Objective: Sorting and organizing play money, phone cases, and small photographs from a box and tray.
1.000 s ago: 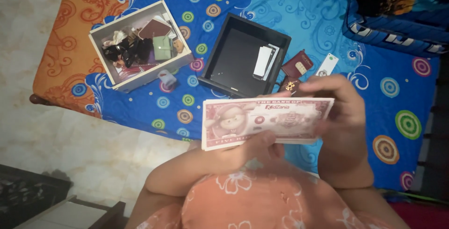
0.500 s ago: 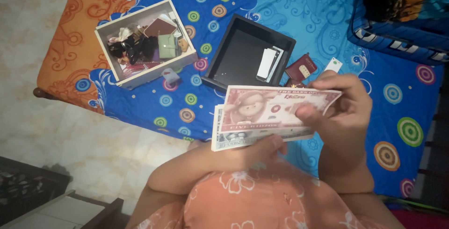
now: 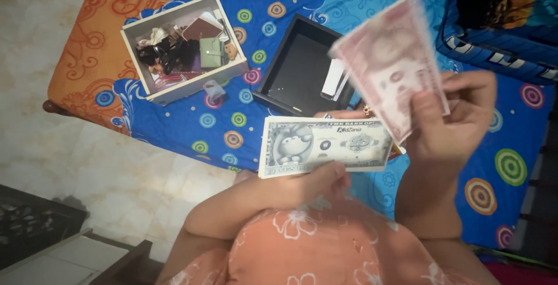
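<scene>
Pinching pink play note (image 3: 395, 64), right hand (image 3: 450, 122) grip closed; left hand (image 3: 317, 183) clamps grey note stack (image 3: 322, 145).

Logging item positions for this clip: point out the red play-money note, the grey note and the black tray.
red note (image 3: 390, 64), head view, centre of its face
grey note (image 3: 325, 145), head view, middle
black tray (image 3: 293, 67), head view, bare floor

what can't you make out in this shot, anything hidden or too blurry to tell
- Pink play-money note in the right hand, head view: motion blur smears its print.
- Stack of notes in the left hand: only the grey top note shows, so the count is hidden.
- Black tray: its right side is covered by the pink note.
- White box: the jumbled small items inside are too small to identify.
- Blue basket: cut off by the top edge.
</scene>
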